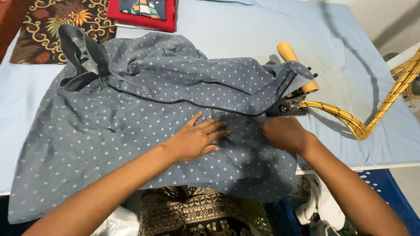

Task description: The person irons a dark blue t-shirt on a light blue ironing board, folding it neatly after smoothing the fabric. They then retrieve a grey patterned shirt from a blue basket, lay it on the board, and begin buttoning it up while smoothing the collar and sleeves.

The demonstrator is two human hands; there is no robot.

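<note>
A grey-blue shirt (131, 113) with small white dots lies spread across a pale blue ironing surface (245, 30), collar at the upper left. My left hand (197, 137) rests flat on the shirt's middle, fingers spread and pointing right. My right hand (284, 133) is closed on a fold of the shirt fabric just right of it. An iron (291, 94) with a wooden handle sits beside my right hand, partly covered by the shirt's edge.
The iron's yellow patterned cord (363, 124) loops off to the right edge. A folded red cloth (142, 13) and a brown floral cloth (48, 26) lie at the far left. Dark patterned fabric (197, 214) and white cloth (319, 209) hang below the near edge.
</note>
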